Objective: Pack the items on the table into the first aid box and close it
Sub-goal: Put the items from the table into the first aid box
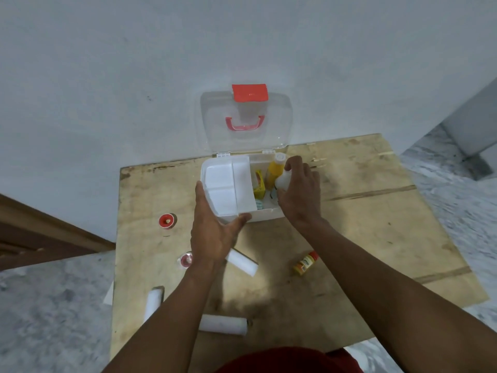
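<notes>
First aid box (265,215) sits at far edge of plywood bench (376,211), against the wall. Clear lid (271,122) stands open and upright, red latch (250,92) at top, red handle (244,124) below it.

White divided tray (220,189) lies in the left part of the box. Right part holds a yellow bottle (274,170) with white cap, standing, and a yellow packet (259,185) beside it. Something pale blue shows lower down; too small to tell.

Left hand (215,230): fingers straight along the box's left wall, thumb laid against the near wall, bracing the corner. Nothing gripped.

Right hand (301,191): fingers curled round a white bottle (283,180), held over the right part of the box, just beside the yellow bottle.

Loose on the bench, near side of the box:
- red tape roll (167,220), off to the left, well apart from the box
- second reddish roll (185,260), partly behind the left wrist
- white bandage roll (243,263), just right of the left wrist
- white roll (153,302) at the left edge
- white roll (223,324) near the front edge, under the left forearm
- small yellow bottle with red cap (305,263), lying on its side below the right forearm
</notes>
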A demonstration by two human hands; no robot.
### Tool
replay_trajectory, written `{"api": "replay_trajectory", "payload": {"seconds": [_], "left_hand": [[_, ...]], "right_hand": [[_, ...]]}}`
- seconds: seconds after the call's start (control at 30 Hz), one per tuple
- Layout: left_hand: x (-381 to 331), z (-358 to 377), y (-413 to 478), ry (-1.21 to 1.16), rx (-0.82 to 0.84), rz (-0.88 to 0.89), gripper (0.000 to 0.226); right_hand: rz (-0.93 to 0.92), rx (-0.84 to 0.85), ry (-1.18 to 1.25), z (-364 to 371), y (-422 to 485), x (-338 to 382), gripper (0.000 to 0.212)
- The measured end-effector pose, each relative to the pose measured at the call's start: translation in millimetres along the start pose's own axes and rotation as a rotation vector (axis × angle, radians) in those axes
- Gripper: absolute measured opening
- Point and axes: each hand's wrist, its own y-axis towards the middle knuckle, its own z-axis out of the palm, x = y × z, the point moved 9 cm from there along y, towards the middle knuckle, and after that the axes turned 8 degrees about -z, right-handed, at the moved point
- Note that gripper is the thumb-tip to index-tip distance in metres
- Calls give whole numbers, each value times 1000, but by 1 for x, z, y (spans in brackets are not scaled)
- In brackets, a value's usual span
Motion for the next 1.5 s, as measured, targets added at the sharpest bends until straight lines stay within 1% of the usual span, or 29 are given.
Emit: {"api": "replay_trajectory", "payload": {"seconds": [0.27,0.47,0.6,0.73,0.77,0.8,0.87,0.9,0.97,1.07,1.13,1.3,1.37,1.5], "left_hand": [[0,-1,0,5,-3,5,119],[-3,-1,1,-19,-6,37,111],[-3,-3,1,-16,-1,44,114],[-4,-3,0,0,4,46,115],[-4,-3,0,5,4,50,114],[-5,-3,-1,7,5,61,114],[-5,-3,-1,13,5,85,112],[-6,-3,-1,20,3,92,113],[-5,-3,-1,37,1,96,116],[-4,-1,0,48,2,89,116],[-5,0,0,39,3,84,114],[-5,1,-1,16,8,90,107],[-4,0,-1,11,12,86,110],[-4,2,-3,14,13,71,114]], "right_hand": [[-24,-61,51,-9,-4,0,35],[-45,-40,-19,-15,-8,5,36],[7,-27,-25,-26,-20,2,38],[118,-65,-23,-44,-49,-9,31],[175,-31,-37,-44,-58,-16,29],[247,37,-51,-40,-68,-26,28],[376,218,-86,-26,-91,-47,31],[413,293,-103,-20,-102,-55,34],[455,376,-115,-15,-118,-67,38],[471,449,-93,-10,-131,-75,43],[476,481,-51,-7,-135,-76,44],[467,538,29,6,-141,-78,40],[450,527,60,8,-140,-75,37],[386,471,154,7,-139,-68,41]]}}
